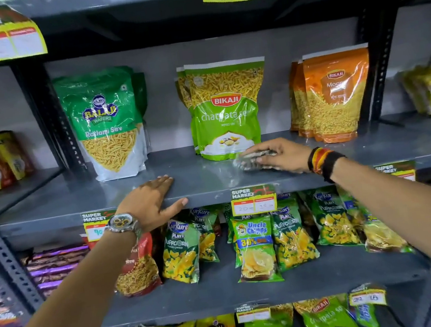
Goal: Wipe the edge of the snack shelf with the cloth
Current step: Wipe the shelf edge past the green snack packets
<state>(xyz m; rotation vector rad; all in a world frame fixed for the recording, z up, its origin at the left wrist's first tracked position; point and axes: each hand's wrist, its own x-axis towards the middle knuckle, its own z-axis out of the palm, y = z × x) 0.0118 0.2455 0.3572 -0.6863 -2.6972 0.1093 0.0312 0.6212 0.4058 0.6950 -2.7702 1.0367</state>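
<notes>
The grey metal snack shelf (pixel 205 181) runs across the middle of the view, its front edge at about my wrist height. My right hand (pixel 280 154) presses a crumpled patterned cloth (pixel 252 161) flat on the shelf top, just in front of the green Bikaji bag (pixel 225 112). The cloth is blurred and partly hidden under my fingers. My left hand (pixel 153 201) rests on the shelf's front edge to the left, fingers on top and thumb curled under the lip, holding no object.
A green Balaji Ratlami Sev bag (pixel 106 125) stands at the left of the shelf and orange Bikaji bags (pixel 334 95) at the right. Price tags (pixel 253 199) hang from the front edge. Small snack packets (pixel 255 248) fill the shelf below.
</notes>
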